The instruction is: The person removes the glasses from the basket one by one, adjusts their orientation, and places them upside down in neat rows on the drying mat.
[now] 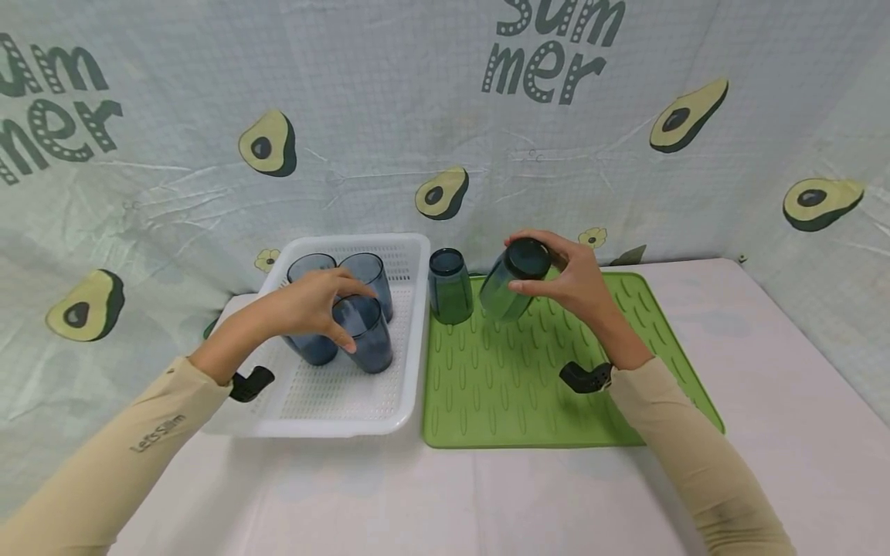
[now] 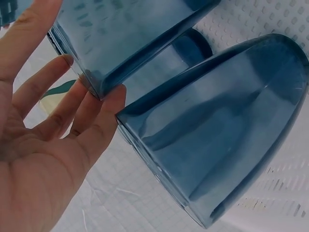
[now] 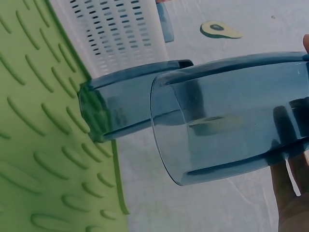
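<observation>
My left hand (image 1: 313,305) is over the white basket, thumb and fingers spread across the rim of the front right blue glass (image 1: 371,344). In the left wrist view, fingertips meet that rim, and another blue glass (image 2: 217,135) lies close below the hand. My right hand (image 1: 573,274) grips a second blue glass (image 1: 502,289) near its base, tilted, base up and mouth down over the green mat (image 1: 514,386). Beside it, an upside-down glass (image 1: 450,289) stands at the mat's back left corner; the right wrist view shows this standing glass (image 3: 130,104) behind the held one.
More blue glasses (image 1: 368,270) stand mouth up in the white perforated basket (image 1: 410,371), left of the mat. Its raised side wall runs along the mat's left edge. A printed cloth (image 1: 368,93) hangs behind, and a white cloth covers the table (image 1: 417,494).
</observation>
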{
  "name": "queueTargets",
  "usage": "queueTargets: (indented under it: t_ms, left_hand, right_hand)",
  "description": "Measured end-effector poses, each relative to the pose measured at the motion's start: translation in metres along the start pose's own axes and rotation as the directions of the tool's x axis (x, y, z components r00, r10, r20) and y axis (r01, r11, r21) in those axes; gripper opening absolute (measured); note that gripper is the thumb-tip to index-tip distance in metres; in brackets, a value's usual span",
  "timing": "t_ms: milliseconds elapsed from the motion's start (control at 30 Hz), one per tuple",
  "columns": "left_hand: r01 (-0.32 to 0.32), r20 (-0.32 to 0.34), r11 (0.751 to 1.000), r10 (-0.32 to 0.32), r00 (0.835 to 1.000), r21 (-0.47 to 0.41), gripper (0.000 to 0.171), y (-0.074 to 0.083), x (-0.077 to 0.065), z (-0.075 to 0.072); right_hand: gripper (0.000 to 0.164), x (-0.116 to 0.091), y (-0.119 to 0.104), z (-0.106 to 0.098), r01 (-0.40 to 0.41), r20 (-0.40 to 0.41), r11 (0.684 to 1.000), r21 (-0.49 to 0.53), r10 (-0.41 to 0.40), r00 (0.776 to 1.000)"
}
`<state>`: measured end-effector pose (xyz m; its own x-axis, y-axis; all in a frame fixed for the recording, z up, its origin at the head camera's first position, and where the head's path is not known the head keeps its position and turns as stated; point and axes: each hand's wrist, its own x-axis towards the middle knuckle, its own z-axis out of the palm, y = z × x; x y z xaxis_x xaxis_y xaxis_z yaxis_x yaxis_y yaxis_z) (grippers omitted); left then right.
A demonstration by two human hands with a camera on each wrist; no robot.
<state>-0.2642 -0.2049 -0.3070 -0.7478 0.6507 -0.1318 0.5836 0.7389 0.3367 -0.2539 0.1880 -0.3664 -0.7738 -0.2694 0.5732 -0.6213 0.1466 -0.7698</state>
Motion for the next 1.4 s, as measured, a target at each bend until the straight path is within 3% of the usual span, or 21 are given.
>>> queueTargets:
  t_ms: [433,633,1400]
  left_hand:
    - [-0.067,0.02,0.998,0.067,0.998,-0.008,0.076,0.002,0.004,-0.002]
    - [-0.057,0.038,0.998,0.058,0.998,-0.013,0.076,0.001,0.005,-0.003]
    - [-0.066,0.024,0.998,0.066,0.997,-0.025,0.076,0.001,0.004,-0.001]
  right_hand:
    - [0.057,0.0,0.009,-0.001,-0.073,-0.003,0.993,-0.095,0.073,0.997]
    - [0.059,0.001,0.013,0.001,-0.102,0.002,0.985,-0.138,0.103,0.995]
    - [0.058,0.007,0.019,0.007,-0.085,0.015,0.984,-0.159,0.089,0.996]
